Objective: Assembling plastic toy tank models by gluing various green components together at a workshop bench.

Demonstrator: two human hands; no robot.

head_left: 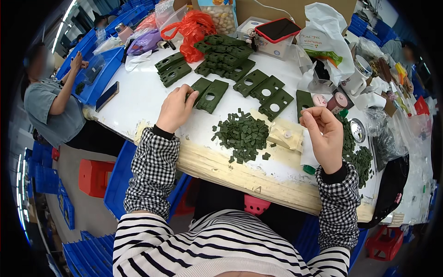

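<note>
My left hand (176, 109) is closed at the near end of a dark green plastic part (201, 87), its fingertips on the edge. Right beside that part lies a similar green part with a round hole (213, 96). My right hand (324, 138) is raised at the right, thumb and fingertips pinched together; whatever they hold, if anything, is too small to make out. Between my hands is a heap of small dark green plastic pieces (242, 136). A cream-coloured block (285, 134) sits between the heap and my right hand.
Behind are a stack of green parts (224, 55), a red plastic bag (190, 32) and a phone in a red case (278, 30). More small green pieces (362, 161) lie at the right by a round metal lid (356, 130). Another person (53, 108) works at the left.
</note>
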